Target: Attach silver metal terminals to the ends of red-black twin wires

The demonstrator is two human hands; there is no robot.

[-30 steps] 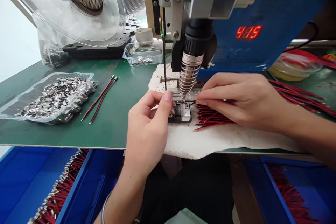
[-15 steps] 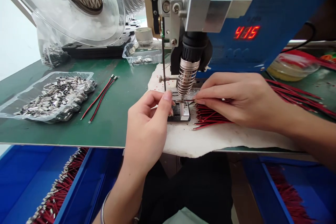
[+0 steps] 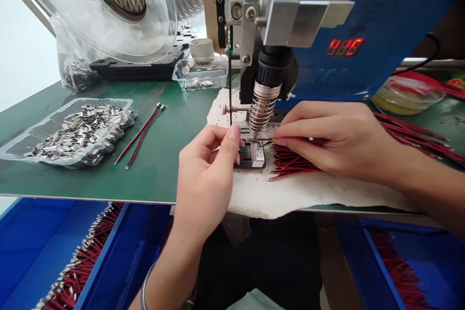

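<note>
Head view, only one.

Left hand up from below, thumb and forefinger pinched together right at the left edge of the small metal fixture. Other fingers curled in. Too small to tell what, if anything, sits in that pinch. Bracelet on the wrist.

Right hand in from the right, palm down, thumb and forefinger closed tight on a thin wire. Wire level, free end pointing left onto the fixture, directly under the coiled tip of the machine head. Tip just above the wire end; contact or not, cannot tell.

Under the right hand: loose bundle of red-black wires on a white cloth, more of them trailing off right. Fixture on the same cloth.

Left of that, on the green mat: two finished wires side by side, then a clear bag of metal sleeves, well apart from the hands. Clear reel top left, small clear tray behind the mat.

Red display on the blue housing, digits blurred.

Blue bins below the bench edge, left bin and right bin, both with red wires inside.
</note>
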